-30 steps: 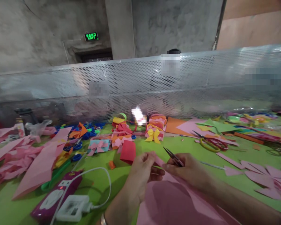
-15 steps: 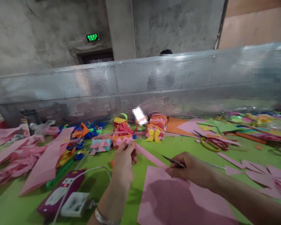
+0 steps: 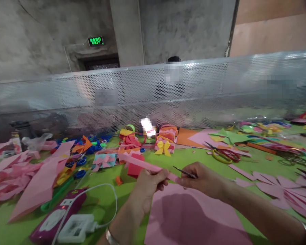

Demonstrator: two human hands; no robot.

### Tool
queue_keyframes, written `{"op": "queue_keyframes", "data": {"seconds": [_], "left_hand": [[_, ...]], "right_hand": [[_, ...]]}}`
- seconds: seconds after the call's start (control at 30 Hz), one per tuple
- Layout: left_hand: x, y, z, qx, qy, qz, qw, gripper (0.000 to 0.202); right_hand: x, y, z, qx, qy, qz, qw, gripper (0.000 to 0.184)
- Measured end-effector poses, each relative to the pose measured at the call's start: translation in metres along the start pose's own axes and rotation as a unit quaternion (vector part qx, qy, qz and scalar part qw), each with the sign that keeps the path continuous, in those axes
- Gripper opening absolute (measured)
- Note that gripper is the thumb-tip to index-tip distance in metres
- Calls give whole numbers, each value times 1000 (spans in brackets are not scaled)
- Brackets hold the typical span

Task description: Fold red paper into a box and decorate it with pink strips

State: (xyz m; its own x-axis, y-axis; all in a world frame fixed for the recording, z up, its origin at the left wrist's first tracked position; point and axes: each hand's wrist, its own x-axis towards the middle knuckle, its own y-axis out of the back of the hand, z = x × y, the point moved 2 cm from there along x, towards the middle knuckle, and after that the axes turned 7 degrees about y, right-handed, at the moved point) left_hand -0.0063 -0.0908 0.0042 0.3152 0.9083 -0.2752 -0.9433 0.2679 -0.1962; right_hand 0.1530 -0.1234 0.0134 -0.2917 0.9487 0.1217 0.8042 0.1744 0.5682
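A narrow pink paper strip (image 3: pixel 143 164) stretches from the middle of the table to my right fingers. My left hand (image 3: pixel 150 185) is closed in a pinch on the strip, close to its right end. Held in my right hand (image 3: pixel 206 180) are small dark scissors (image 3: pixel 185 172), their blades pointing left; the handles are hidden in the palm. The fingertips of that hand also pinch the strip's end. Below both hands lies a large pink paper sheet (image 3: pixel 193 221), partly in shadow. A red folded paper piece (image 3: pixel 134 168) is just behind the strip.
A purple power strip (image 3: pixel 54 217) with a white charger (image 3: pixel 76 228) stands front left. Pink paper scraps (image 3: pixel 40 180) cover the left side. Yellow-and-red-handled scissors (image 3: pixel 223 154) lie right. Behind runs a perforated metal screen (image 3: pixel 132 88), a person (image 3: pixel 172 73) beyond it.
My left hand has slid right along the strip toward my right hand, uncovering the red folded piece. My right hand still holds the scissors. The view has shifted slightly.
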Motion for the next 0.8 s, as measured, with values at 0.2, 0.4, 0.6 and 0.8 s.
{"op": "queue_keyframes", "data": {"seconds": [0.2,0.4,0.6,0.8], "left_hand": [[4,29,25,-63,-56,119,989,29],[1,38,35,-167,-87,156,970,14],[2,37,33,-169,-85,165,968,20],[0,41,37,-81,-110,217,966,27]], "right_hand": [[0,13,6,-37,-5,-30,999,43],[-2,34,6,-89,-1,-53,995,43],[0,38,8,-89,1,-62,994,41],[-1,50,20,-102,6,-99,990,41]]}}
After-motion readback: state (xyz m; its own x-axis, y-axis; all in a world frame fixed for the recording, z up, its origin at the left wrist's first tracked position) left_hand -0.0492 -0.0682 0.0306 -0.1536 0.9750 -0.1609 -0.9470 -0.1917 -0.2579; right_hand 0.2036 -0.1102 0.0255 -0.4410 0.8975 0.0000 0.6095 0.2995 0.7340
